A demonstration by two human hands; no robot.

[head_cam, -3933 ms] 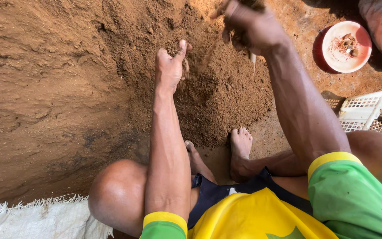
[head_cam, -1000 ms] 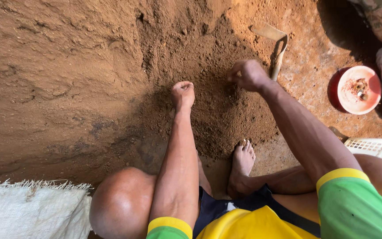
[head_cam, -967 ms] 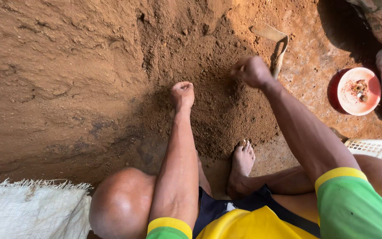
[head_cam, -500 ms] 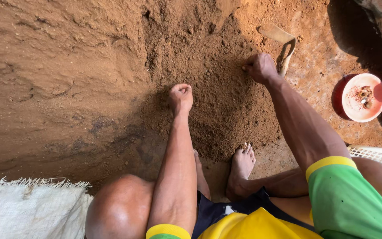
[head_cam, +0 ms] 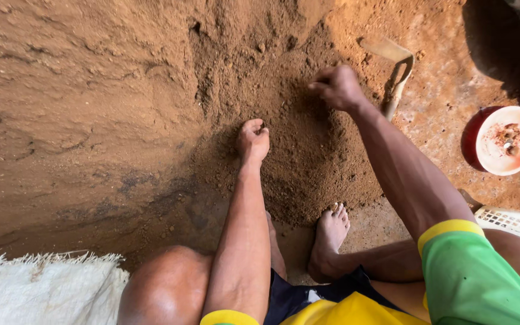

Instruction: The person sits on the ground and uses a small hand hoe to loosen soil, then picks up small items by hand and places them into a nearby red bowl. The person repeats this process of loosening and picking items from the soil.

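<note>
The right hand, raised at the top of the soil pile four seconds back, now sits lower, fingers curled over the loose earth beside the metal hoe head. The left hand, open and flat then, is closed into a fist, perhaps around soil. The red bowl lies further right and lower in view.

Green short sleeves with yellow cuff bands, yellow shirt front, dark navy shorts, bare feet; shirt marking unclear.
</note>
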